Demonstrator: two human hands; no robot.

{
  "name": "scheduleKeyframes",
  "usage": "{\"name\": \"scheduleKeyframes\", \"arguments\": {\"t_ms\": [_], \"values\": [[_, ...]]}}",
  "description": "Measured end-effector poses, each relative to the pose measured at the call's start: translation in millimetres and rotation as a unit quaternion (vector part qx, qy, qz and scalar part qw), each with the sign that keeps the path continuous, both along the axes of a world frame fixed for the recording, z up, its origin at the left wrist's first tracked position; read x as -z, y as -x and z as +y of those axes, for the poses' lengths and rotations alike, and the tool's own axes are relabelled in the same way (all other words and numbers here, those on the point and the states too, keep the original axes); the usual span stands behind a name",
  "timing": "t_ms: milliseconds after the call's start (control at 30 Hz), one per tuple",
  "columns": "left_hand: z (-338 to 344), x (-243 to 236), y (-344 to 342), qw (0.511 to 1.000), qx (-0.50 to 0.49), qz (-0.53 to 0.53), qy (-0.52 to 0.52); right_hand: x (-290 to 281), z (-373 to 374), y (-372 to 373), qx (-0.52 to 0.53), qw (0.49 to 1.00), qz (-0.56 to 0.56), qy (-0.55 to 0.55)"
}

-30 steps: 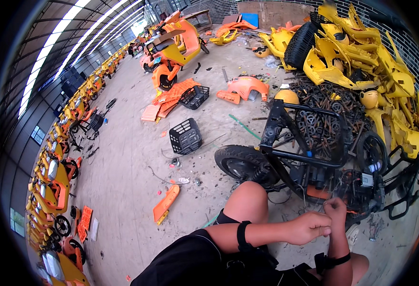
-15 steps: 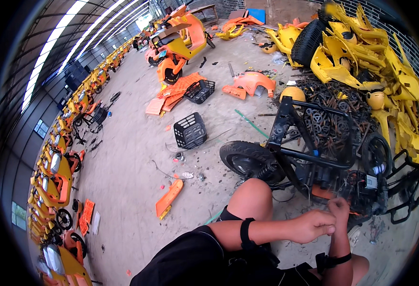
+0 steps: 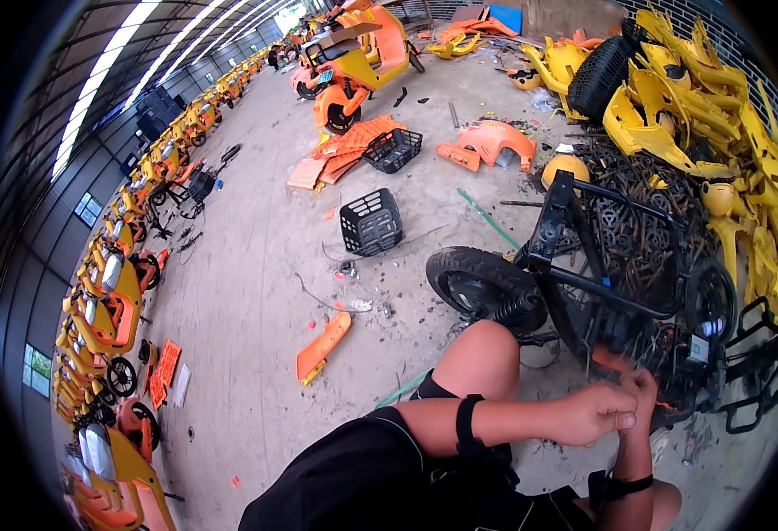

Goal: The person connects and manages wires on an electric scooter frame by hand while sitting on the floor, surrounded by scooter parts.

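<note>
Both my hands meet low on the right, beside a stripped black scooter frame (image 3: pixel 615 290) lying with its rear wheel (image 3: pixel 482 285) toward me. My left hand (image 3: pixel 591 414) is closed in a fist, thumb against the forefinger, and reaches across to the right wrist area. Just behind it, my right hand (image 3: pixel 640 395) has its fingers curled in. Whatever either hand may be gripping is hidden or too small to make out. Beyond the fingers, a blurred orange part (image 3: pixel 610 358) and dark wiring (image 3: pixel 672 354) show inside the frame.
Yellow body panels (image 3: pixel 672 115) are heaped at right, near a pile of dark metal parts (image 3: pixel 628 190). Black baskets (image 3: pixel 371 221) and an orange panel strip (image 3: pixel 325 347) lie on the concrete floor. An orange-yellow scooter (image 3: pixel 354 71) stands farther back; rows of scooters (image 3: pixel 115 301) line the left.
The view has shifted slightly, so the scene sits a little farther right. My hands stay close together by the frame, with the left still a fist.
</note>
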State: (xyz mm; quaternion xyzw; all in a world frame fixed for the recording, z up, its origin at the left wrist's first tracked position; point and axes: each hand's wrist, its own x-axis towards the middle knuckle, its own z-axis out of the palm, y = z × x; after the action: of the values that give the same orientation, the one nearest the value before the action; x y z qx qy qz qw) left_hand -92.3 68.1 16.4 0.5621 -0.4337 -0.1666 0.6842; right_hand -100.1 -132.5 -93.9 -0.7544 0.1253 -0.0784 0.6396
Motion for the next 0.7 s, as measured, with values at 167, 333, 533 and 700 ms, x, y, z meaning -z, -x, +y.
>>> {"name": "scheduleKeyframes", "arguments": {"t_ms": [167, 333, 533, 700], "values": [[10.1, -15.5, -4.6, 1.000, 0.003, -0.011, 0.008, -3.8, 1.0, 5.9, 0.035, 0.999, 0.009, -0.026], [20.5, -21.6, -17.7, 0.999, -0.011, -0.038, -0.030, -14.9, 4.3, 4.7, 0.053, 0.998, 0.005, -0.016], [21.1, -27.6, -17.4, 0.999, -0.030, 0.012, 0.003, -6.6, -8.0, 1.3, 0.065, 0.996, 0.054, -0.001], [27.5, -35.2, -11.1, 0.993, -0.062, 0.085, 0.045, 3.3, -19.0, 4.2, 0.101, 0.993, 0.061, -0.005]]}}
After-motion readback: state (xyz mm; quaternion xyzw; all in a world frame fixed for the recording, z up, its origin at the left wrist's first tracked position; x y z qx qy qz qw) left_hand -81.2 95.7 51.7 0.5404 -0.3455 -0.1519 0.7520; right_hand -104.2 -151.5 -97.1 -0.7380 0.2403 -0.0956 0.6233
